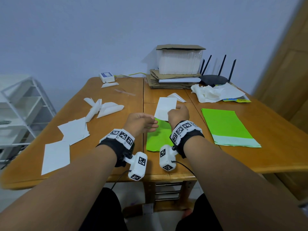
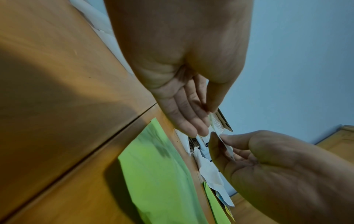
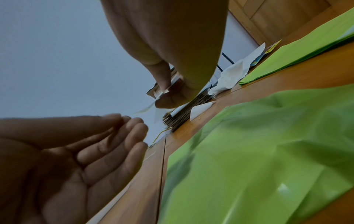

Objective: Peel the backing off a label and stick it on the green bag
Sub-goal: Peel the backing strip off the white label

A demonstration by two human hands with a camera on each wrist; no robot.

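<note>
Right hand (image 1: 178,115) pinches a white label (image 1: 165,106) by its near edge, above the green bag (image 1: 158,137) on the desk (image 1: 116,90); left hand (image 1: 140,122), fingers extended, holds nothing.

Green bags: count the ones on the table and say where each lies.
2. One green bag lies under the hands at the table's centre; the other green bag lies flat to the right.

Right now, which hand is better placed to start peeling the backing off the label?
Left hand: open, fingertips at the label edge. Right hand already pinches the label above the green bag.
</note>
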